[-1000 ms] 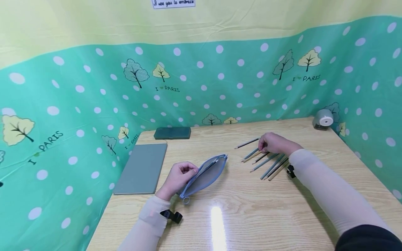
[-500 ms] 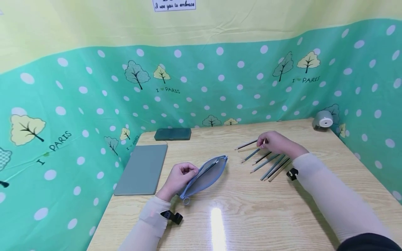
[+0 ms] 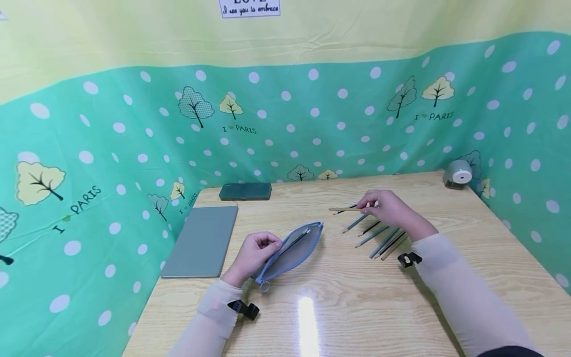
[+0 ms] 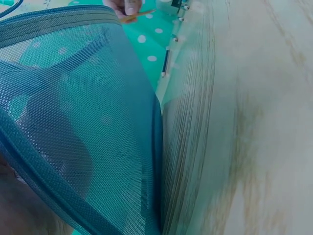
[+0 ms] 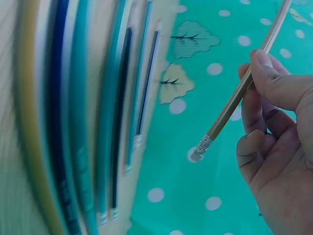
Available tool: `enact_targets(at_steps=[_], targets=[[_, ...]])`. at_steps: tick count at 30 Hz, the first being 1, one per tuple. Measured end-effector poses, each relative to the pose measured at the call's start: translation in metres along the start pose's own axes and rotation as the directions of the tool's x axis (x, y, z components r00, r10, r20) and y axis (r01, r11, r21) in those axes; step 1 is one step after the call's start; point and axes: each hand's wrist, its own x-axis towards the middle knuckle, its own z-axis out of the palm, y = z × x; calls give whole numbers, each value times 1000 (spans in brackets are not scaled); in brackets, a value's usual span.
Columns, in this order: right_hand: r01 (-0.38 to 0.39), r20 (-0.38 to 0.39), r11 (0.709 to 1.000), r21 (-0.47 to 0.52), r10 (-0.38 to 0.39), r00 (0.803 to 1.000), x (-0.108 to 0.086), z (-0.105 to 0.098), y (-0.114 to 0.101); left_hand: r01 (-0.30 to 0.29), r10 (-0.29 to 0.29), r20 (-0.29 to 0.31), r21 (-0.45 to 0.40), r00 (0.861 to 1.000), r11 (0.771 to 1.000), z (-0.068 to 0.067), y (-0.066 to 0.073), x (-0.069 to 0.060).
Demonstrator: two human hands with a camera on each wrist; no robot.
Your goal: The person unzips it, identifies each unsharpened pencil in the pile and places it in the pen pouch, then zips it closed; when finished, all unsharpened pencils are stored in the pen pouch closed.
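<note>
My left hand (image 3: 255, 254) pinches the near rim of a blue mesh zip pouch (image 3: 292, 259), whose mouth gapes open. A dark pencil (image 3: 296, 240) lies inside it. Mesh and zip edge fill much of the left wrist view. Between thumb and fingers, my right hand (image 3: 384, 208) holds a yellow pencil (image 5: 222, 120) above the table, its eraser end showing in the right wrist view. Below and beside that hand several blue, black and yellow pencils (image 3: 372, 235) lie roughly side by side on the wood.
A grey flat board or notebook (image 3: 201, 241) lies on the left of the table (image 3: 348, 307). Behind it sits a dark green case (image 3: 245, 191). A pencil sharpener (image 3: 457, 174) stands at the back right corner. Polka-dot cloth hangs around the back and sides.
My right hand has lifted the yellow pencil off the table and brought it slightly left, clear of the other pencils. The left hand and pouch stay put.
</note>
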Motion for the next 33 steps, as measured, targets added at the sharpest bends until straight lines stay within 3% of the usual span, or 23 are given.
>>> enact_targets(at_steps=[8, 18, 24, 33], targets=[[103, -47, 994, 27, -101, 994, -4, 3, -37, -7, 7, 2, 0, 1000, 1000, 1, 0, 0], [233, -76, 972, 36, -230, 970, -16, 2, -79, -5, 4, -22, -20, 1000, 1000, 0, 1, -1], [363, -119, 932, 15, -359, 926, -22, 3, -93, -3, 3, -20, -23, 1000, 1000, 1, 0, 0], [524, -164, 852, 6, -516, 841, -27, 8, -111, 7, -7, -28, -22, 1000, 1000, 2, 0, 0]])
